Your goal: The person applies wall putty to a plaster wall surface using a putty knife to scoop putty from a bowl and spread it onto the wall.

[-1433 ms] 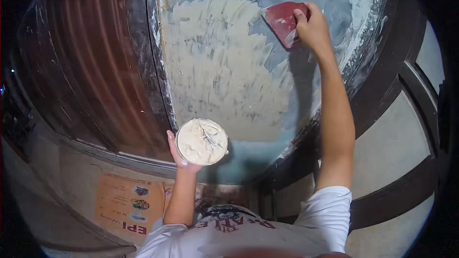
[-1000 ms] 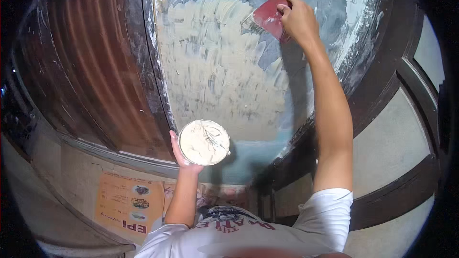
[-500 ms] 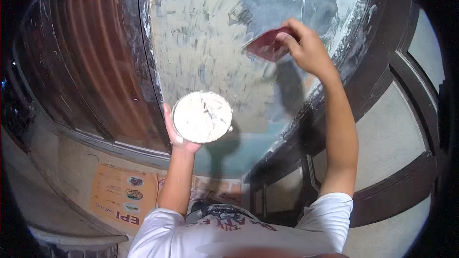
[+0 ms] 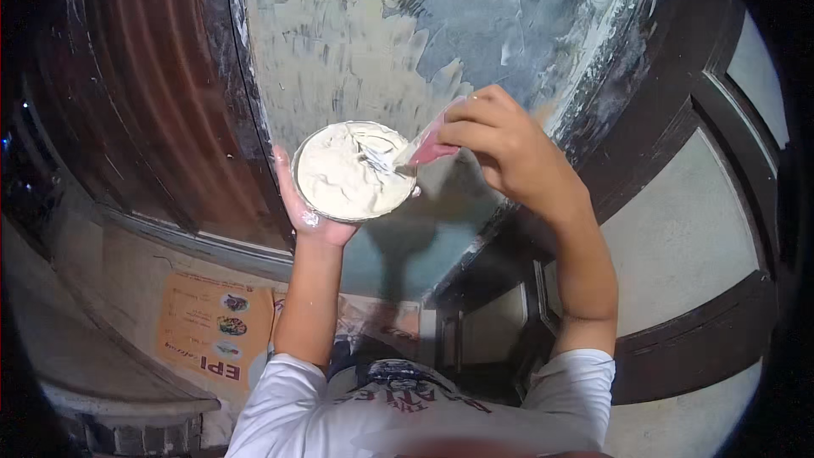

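Note:
My left hand (image 4: 307, 203) is wrapped around a round tub of off-white putty (image 4: 339, 178), holding it up with its top facing me. In my right hand (image 4: 500, 140) is a red plastic putty scraper (image 4: 434, 142), pinched between thumb and fingers. Its edge, coated with pale paste, reaches over the tub's right rim and touches the putty or sits just above it. Behind them stands a wall panel (image 4: 475, 25), grey-blue above and partly covered with streaky cream putty (image 4: 331, 42) on the left.
To the left is a brown ribbed surface (image 4: 161, 110) in a dark frame. Dark wooden framing with pale panels (image 4: 678, 203) curves along the right. Below, an orange printed sheet (image 4: 199, 322) lies on the floor, and a ledge (image 4: 127, 399) stands at the lower left.
My right hand has come down and left from the wall, bringing the scraper to the tub. My left hand has raised the tub slightly and shifted it left in view.

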Available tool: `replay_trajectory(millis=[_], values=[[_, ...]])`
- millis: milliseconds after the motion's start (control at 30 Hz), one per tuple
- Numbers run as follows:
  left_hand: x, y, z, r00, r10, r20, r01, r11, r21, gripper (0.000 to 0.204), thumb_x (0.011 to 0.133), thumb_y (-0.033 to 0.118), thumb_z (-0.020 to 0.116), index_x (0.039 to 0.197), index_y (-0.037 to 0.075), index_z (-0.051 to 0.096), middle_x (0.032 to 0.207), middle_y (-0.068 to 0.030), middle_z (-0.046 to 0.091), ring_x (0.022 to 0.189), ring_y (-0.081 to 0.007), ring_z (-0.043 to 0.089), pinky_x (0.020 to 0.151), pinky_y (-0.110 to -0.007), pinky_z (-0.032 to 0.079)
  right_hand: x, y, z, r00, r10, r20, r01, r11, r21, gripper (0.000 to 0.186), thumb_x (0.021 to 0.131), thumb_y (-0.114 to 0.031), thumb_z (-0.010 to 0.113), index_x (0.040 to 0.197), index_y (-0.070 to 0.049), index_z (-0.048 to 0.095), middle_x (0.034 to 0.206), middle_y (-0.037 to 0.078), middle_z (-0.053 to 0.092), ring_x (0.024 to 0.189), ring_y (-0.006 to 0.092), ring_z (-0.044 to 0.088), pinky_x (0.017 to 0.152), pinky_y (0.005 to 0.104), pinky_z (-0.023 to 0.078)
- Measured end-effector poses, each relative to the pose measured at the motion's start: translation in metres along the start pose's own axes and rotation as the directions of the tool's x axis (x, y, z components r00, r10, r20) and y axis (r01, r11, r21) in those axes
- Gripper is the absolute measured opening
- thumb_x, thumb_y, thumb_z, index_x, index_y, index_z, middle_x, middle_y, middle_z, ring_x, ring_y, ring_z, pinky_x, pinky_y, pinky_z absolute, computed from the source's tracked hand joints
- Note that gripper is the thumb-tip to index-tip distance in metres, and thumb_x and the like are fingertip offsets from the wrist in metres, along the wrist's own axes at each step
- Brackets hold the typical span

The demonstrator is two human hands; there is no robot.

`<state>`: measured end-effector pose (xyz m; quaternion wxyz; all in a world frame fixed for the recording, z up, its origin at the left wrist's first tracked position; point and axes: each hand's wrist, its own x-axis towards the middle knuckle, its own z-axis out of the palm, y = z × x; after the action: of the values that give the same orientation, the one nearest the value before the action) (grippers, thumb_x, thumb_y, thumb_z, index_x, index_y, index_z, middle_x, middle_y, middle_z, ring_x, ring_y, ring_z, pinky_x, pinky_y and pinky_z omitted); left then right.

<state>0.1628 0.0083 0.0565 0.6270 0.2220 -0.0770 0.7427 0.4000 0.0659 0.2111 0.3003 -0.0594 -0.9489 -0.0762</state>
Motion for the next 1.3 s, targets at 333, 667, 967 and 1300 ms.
replay_trajectory(millis=[333,667,967,1300], values=[[-0.004,0.013,0.000,0.990,0.106,-0.091,-0.102,0.994,0.039,0.092,0.095,0.078,0.039,0.146,0.001,0.051,0.147,-0.0196,0.055,0.132,-0.0392,0.054,0.112,-0.055,0.043,0.003,-0.023,0.018,0.999,-0.035,0.034,0.033,0.998,0.047,0.040,0.073,0.008,0.065,0.107,-0.011,0.069,0.107,0.007,0.064,0.106,0.0326,0.059,0.090,0.0412,0.052],[0.012,0.040,-0.005,0.996,0.076,-0.054,-0.074,0.997,0.032,0.093,0.097,0.075,0.041,0.146,-0.003,0.049,0.146,-0.0221,0.055,0.131,-0.0401,0.055,0.112,-0.054,0.043,0.032,-0.015,0.054,0.999,0.039,-0.025,-0.037,0.998,0.055,0.043,0.070,0.010,0.066,0.108,-0.009,0.069,0.110,0.008,0.064,0.107,0.0323,0.059,0.088,0.0409,0.053],[0.026,0.074,-0.012,0.998,0.061,0.032,-0.061,0.998,0.009,0.092,0.097,0.075,0.041,0.147,-0.003,0.048,0.148,-0.0220,0.054,0.131,-0.0398,0.055,0.112,-0.054,0.044,0.062,-0.010,0.069,0.993,0.068,-0.095,-0.070,0.997,-0.017,0.045,0.068,0.011,0.064,0.110,-0.007,0.067,0.111,0.009,0.062,0.107,0.0323,0.057,0.091,0.0400,0.051],[0.033,0.094,-0.016,0.993,0.083,-0.083,-0.077,0.994,0.083,0.091,0.096,0.077,0.041,0.146,0.002,0.051,0.145,-0.0184,0.056,0.130,-0.0379,0.055,0.111,-0.053,0.044,0.073,-0.013,0.078,0.994,0.085,-0.073,-0.093,0.990,-0.107,0.041,0.069,0.011,0.064,0.105,-0.010,0.070,0.108,0.007,0.063,0.110,0.0317,0.057,0.092,0.0410,0.052]])
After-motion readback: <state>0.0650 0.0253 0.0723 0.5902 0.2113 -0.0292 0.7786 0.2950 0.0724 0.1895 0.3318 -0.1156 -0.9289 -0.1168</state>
